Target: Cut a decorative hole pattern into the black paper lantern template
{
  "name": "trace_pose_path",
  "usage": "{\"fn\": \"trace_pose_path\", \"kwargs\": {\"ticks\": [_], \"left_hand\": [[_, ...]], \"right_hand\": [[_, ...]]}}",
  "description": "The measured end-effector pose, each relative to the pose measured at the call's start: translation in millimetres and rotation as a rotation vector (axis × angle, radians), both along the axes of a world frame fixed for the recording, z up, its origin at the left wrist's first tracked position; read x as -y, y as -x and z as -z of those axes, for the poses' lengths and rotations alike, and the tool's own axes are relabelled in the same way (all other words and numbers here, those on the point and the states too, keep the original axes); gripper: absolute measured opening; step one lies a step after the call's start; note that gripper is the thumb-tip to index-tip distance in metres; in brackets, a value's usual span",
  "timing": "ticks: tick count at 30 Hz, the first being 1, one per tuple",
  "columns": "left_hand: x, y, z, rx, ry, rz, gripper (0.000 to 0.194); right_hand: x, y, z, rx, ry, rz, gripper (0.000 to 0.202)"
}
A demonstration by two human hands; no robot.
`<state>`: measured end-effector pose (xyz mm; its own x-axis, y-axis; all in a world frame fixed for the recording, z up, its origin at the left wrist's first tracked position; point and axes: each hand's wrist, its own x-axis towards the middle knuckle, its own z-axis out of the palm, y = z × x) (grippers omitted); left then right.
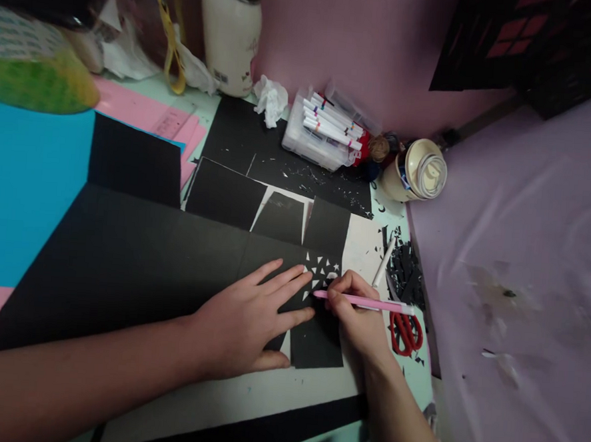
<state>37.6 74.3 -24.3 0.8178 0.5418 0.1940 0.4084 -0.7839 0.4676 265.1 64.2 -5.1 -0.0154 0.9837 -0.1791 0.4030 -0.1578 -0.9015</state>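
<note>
A large sheet of black paper [194, 248] with flaps spreads across the desk. Small triangular cut-outs [317, 269] and a star shape show white near its right end. My left hand [249, 318] lies flat on the paper with fingers spread, just left of the cut-outs. Pinched in my right hand [357, 311] is a pink pen-like tool [370, 301], its tip at the paper by the triangles. Whether that tip is a blade or a nib is too small to tell.
Red-handled scissors [406, 333], a white pen [384, 261] and black scraps [407, 274] lie to the right. Behind are a marker box [313, 139], crumpled tissue [271, 101], a white bottle [231, 37] and a cream container [418, 172]. Blue paper [27, 184] lies left.
</note>
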Motion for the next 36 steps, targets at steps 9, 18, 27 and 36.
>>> {"fn": "trace_pose_path", "kwargs": {"ticks": [9, 18, 27, 36], "left_hand": [[0, -1, 0.7, 0.014, 0.014, 0.001, 0.066], [0, 0, 1.2, 0.010, 0.006, -0.001, 0.066], [1, -1, 2.2, -0.001, 0.015, -0.001, 0.066], [-3, 0, -4.5, -0.075, 0.032, 0.025, 0.065]], "right_hand": [[0, 1, -1.2, 0.000, -0.019, -0.011, 0.016], [0, 1, -0.4, 0.003, -0.015, -0.021, 0.015], [-1, 0, -1.0, -0.009, -0.057, 0.013, 0.019], [-4, -9, 10.0, -0.378, -0.185, 0.165, 0.010]]}}
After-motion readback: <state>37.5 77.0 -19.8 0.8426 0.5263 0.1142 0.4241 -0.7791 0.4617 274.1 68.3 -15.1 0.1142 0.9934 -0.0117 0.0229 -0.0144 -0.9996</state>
